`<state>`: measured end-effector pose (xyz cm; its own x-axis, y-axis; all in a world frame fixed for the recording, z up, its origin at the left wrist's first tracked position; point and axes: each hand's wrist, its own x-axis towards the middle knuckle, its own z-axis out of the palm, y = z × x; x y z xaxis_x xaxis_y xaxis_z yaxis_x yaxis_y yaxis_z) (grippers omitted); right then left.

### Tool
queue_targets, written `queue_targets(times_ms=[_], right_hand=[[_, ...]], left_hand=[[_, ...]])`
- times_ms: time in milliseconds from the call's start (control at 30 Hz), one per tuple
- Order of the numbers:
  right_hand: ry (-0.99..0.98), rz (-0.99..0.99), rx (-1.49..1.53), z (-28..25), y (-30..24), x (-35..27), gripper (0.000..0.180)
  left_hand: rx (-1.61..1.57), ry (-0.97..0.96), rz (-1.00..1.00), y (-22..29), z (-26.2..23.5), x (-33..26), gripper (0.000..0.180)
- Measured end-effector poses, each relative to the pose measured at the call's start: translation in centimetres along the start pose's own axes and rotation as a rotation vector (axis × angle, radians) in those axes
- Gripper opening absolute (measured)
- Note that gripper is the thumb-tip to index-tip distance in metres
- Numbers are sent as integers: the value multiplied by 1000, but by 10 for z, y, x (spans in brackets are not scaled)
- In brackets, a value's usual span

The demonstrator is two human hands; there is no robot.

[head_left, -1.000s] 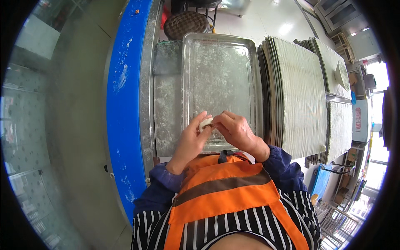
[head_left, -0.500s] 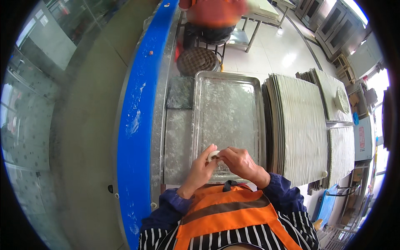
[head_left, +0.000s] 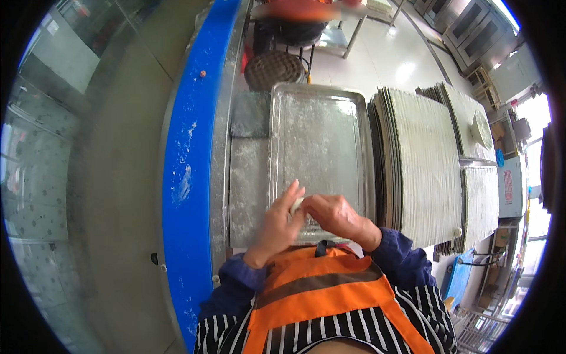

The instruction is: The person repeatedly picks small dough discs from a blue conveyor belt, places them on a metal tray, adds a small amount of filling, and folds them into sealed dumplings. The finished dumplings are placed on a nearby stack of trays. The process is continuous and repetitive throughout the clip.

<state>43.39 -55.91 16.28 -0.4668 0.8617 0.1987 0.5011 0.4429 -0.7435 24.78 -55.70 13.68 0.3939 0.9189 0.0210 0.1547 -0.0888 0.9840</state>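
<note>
A small white piece of dough [head_left: 296, 206] sits between my two hands, above the near end of a floury metal tray [head_left: 321, 135]. My left hand [head_left: 279, 223] cups it from the left, fingers pointing up and away, a little smeared by motion. From the right, my right hand [head_left: 333, 216] pinches the dough's edge with curled fingers. Most of the dough is hidden by the fingers, so its inside does not show.
A blue conveyor belt [head_left: 187, 177] dusted with flour runs along the left, with a small brown lump [head_left: 203, 74] on it. Stacked cloth-covered boards [head_left: 424, 168] stand right of the tray. A white bowl [head_left: 481, 129] rests on another stack. A round stool [head_left: 275, 69] and another person [head_left: 298, 12] are beyond.
The left fingers have stretched upward and now cover more of the dough. The right fingers stay at its edge. The brown lump sits further left and up in the view, which has shifted slightly.
</note>
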Motion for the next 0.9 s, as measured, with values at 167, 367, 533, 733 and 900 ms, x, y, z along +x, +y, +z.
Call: queue_targets(times_ms=[167, 367, 533, 733, 900], right_hand=[[161, 299, 310, 3, -20, 4, 10], [260, 69, 11, 8, -11, 1, 14], [175, 61, 21, 2, -14, 3, 16], [212, 59, 44, 5, -16, 3, 22], [142, -128, -117, 0, -20, 4, 28]], left_hand=[[-766, 87, -204, -34, 17, 3, 54], [-1065, 102, -464, -16, 29, 4, 48], [-1034, 61, -542, -5, 24, 4, 48], [-1057, 34, -589, -7, 23, 5, 48], [-1224, 4, -739, -7, 19, 5, 48]])
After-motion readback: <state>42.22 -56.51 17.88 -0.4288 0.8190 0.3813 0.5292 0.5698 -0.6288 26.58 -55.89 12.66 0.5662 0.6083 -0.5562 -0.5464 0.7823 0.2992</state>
